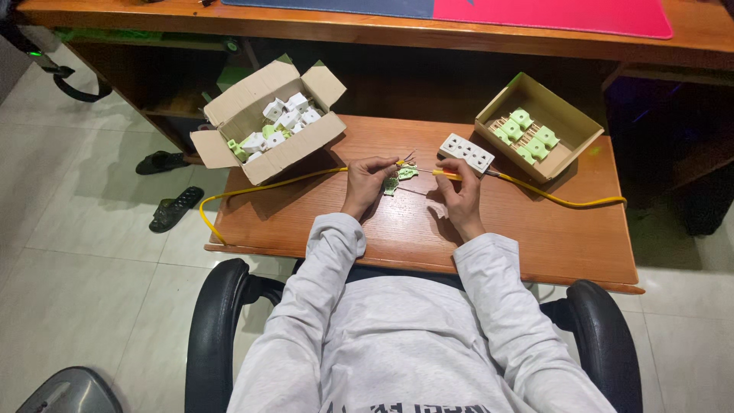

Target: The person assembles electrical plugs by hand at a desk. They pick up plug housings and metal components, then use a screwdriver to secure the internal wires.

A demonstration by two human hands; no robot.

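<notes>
My left hand (368, 181) pinches the bare end of a yellow cable (290, 178) and a small green and white socket part (403, 175) over the middle of the wooden table (535, 237). My right hand (461, 191) grips a thin yellow-handled tool (446, 173), whose tip points at the green part. A white socket block (467, 152) lies just beyond my right hand. A second stretch of yellow cable (566, 201) runs off to the right.
An open cardboard box (229, 115) of white and green parts stands at the table's back left. A smaller box (569, 115) with green parts stands at the back right. Black chair armrests (218, 306) flank me. Sandals (174, 208) lie on the tiled floor at left.
</notes>
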